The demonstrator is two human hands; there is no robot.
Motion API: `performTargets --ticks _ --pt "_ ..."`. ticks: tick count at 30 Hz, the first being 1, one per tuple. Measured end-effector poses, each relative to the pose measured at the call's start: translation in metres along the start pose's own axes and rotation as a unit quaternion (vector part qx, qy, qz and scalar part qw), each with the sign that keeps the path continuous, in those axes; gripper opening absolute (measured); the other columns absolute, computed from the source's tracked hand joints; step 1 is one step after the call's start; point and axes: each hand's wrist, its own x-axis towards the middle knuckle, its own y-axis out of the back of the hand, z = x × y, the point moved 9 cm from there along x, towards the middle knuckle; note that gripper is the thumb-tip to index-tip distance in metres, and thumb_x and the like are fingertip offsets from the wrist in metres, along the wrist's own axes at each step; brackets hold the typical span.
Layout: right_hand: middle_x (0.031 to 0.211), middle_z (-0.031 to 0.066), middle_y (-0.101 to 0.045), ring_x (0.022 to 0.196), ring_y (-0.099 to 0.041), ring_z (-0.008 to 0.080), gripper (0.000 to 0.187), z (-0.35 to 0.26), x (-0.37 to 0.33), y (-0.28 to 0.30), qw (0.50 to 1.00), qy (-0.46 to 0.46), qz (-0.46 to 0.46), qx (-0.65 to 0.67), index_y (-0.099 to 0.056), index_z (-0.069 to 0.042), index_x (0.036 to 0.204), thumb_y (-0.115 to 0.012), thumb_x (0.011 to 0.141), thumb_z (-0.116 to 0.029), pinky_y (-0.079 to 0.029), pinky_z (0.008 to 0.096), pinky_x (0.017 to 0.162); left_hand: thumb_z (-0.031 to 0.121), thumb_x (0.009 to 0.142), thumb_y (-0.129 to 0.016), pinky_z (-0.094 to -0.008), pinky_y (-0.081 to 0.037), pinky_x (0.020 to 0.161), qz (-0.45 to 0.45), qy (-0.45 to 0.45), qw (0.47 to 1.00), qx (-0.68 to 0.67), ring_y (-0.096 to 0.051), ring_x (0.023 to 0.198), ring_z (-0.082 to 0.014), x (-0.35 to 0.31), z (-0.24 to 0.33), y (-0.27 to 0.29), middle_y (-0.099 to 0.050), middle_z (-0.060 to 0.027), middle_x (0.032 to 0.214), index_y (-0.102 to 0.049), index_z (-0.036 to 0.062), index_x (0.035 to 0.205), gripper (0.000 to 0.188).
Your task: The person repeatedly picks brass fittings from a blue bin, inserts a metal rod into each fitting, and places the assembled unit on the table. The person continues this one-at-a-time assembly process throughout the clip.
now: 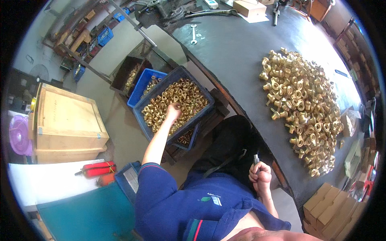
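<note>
Many brass fittings (191, 96) fill the dark-blue bin (180, 74) at left, my left hand (173, 111) among them; whether it grips one, I cannot tell. The bright-blue bin (149, 72) and dark bin (119, 77) beyond hold brass pieces (152, 85) too. White lettering (213, 196) marks my blue shirt (169, 201). My right hand (260, 173) grips a silver-tipped object (256, 159). Right, a brass heap (301, 104) lies on the table (229, 48), a wrench (194, 34) far.

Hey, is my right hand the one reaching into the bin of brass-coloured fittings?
No, the left hand is reaching into the bin, while the right hand is away from it, gripping a metal-tipped object.
</note>
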Motion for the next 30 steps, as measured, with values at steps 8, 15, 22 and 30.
performTargets --ticks 8,15,22,30 --pt "0.062 0.0071 -0.044 0.044 -0.033 0.0081 0.012 0.009 0.027 -0.015 0.998 -0.023 0.021 -0.06 -0.048 0.001 0.065 -0.042 0.058 0.009 -0.025 0.0199 0.039 0.001 0.071 -0.055 -0.0406 -0.045 0.084 -0.03 -0.192 0.888 0.416 -0.06 0.091 -0.0324 0.04 0.09 -0.032 -0.055 -0.019 0.11 -0.06 0.0103 0.107 0.037" --pt "0.061 0.007 -0.044 0.043 -0.034 0.0086 0.011 0.017 0.031 -0.013 0.997 -0.029 0.043 -0.064 -0.049 0.002 0.065 -0.042 0.057 0.006 -0.026 0.0202 0.038 0.013 0.082 -0.052 -0.0635 -0.022 0.099 -0.165 -0.322 0.625 0.692 -0.054 0.104 -0.0253 0.071 0.081 -0.087 -0.058 -0.0123 0.099 -0.063 0.013 0.093 0.016" --pt "0.062 0.0051 -0.044 0.044 -0.033 0.007 0.01 0.014 0.03 -0.001 0.995 -0.023 0.075 -0.068 -0.049 0.0 0.066 -0.043 0.06 0.005 -0.025 0.0196 0.039 0.011 0.082 -0.053 -0.0611 -0.023 0.1 -0.178 -0.262 0.652 0.688 -0.064 0.082 -0.0243 0.089 0.073 -0.069 -0.065 -0.0097 0.082 -0.065 0.0086 0.089 0.014" --pt "0.062 0.0042 -0.044 0.044 -0.032 0.0064 0.013 0.02 0.035 -0.006 0.996 -0.038 0.065 -0.054 -0.049 0.0 0.066 -0.04 0.06 0.008 -0.024 0.0195 0.039 0.011 0.078 -0.056 -0.0402 -0.049 0.076 -0.027 -0.107 0.845 0.523 -0.063 0.088 -0.0304 0.102 0.063 -0.026 -0.066 -0.0147 0.09 -0.066 0.0059 0.087 0.015"
